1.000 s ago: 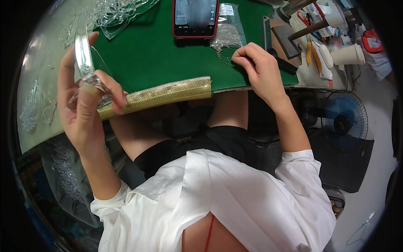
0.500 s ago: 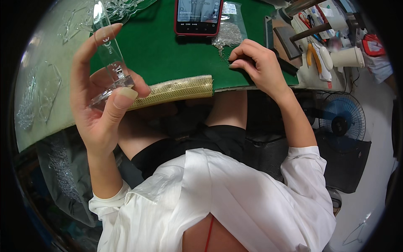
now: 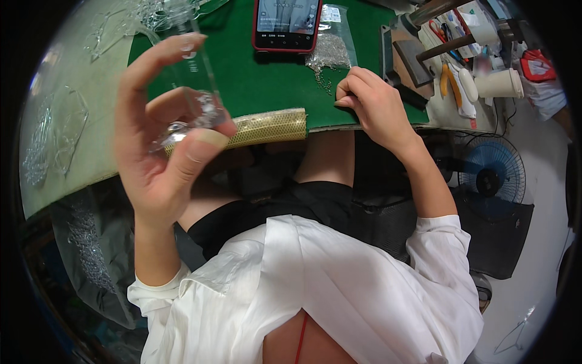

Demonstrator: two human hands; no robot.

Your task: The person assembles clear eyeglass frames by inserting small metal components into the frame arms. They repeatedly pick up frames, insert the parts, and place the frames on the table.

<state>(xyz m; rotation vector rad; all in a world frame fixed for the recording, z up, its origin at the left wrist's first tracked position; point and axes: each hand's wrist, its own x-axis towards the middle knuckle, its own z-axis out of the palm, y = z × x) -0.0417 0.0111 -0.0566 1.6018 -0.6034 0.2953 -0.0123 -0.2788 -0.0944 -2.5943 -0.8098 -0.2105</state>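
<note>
My left hand is raised above the near left part of the table. Thumb and fingers grip a clear plastic piece, whose long flat strip rises past the index finger; it resembles a glasses frame with its arm. Some of it is hidden in the palm. Farther right, my right hand rests at the green mat's near edge, fingertips pinched together. Whether anything tiny is between them cannot be made out. Just left of those fingertips, small metal bits spill from a clear plastic bag onto the green mat.
A red-cased phone stands at the back. A gold mesh-patterned strip lines the table edge. Clear plastic parts are heaped back left. At right are a metal hand press, orange-handled pliers, a white cup and a fan.
My left hand has shifted right with the clear plastic piece, which looks blurred. My right hand has moved slightly right and nearer, away from the metal bits, its fingers more tightly closed.
</note>
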